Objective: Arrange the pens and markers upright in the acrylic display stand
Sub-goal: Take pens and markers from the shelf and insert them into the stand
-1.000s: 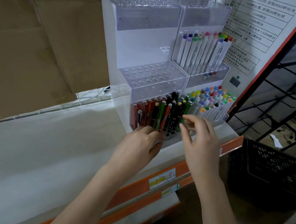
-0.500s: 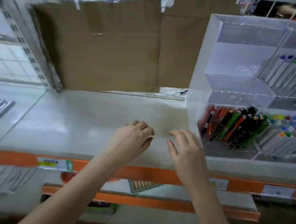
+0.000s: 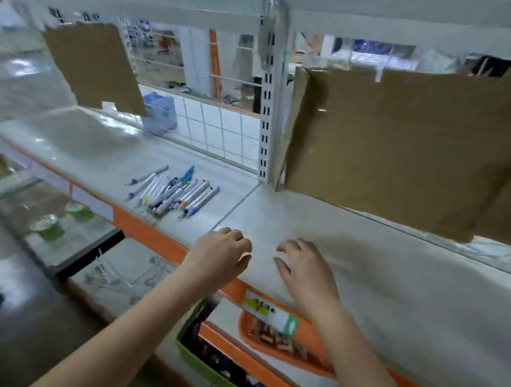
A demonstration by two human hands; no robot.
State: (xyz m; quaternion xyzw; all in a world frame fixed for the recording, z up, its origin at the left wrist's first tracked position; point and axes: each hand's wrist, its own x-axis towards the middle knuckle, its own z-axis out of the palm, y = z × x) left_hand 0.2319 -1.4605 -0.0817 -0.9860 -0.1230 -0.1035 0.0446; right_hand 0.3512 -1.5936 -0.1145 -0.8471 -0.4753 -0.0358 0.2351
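Our left hand (image 3: 221, 254) hovers over the front edge of the white shelf (image 3: 384, 278), fingers loosely curled and holding nothing. Our right hand (image 3: 306, 267) hangs just beside it, also above the front edge, fingers relaxed and slightly bent, palm down, empty as well. The two hands are near each other but apart, with bare shelf showing between them.

To the left of our left hand, a loose bundle of pens and markers (image 3: 175, 191) lies flat on the shelf, close to its orange front edge (image 3: 142, 229), the barrels side by side and pointing roughly toward the back. They are mostly white or grey with coloured tips; the view is blurred, so we cannot count them. The acrylic display stand does not show in this view.

Behind our hands a large sheet of brown cardboard (image 3: 414, 141) stands against the back of the shelf, and a smaller piece (image 3: 94, 66) stands at the back left. A white slotted upright (image 3: 268, 96) rises between them. Below the front edge sit an orange tray (image 3: 261, 343) and a green bin (image 3: 220, 377).
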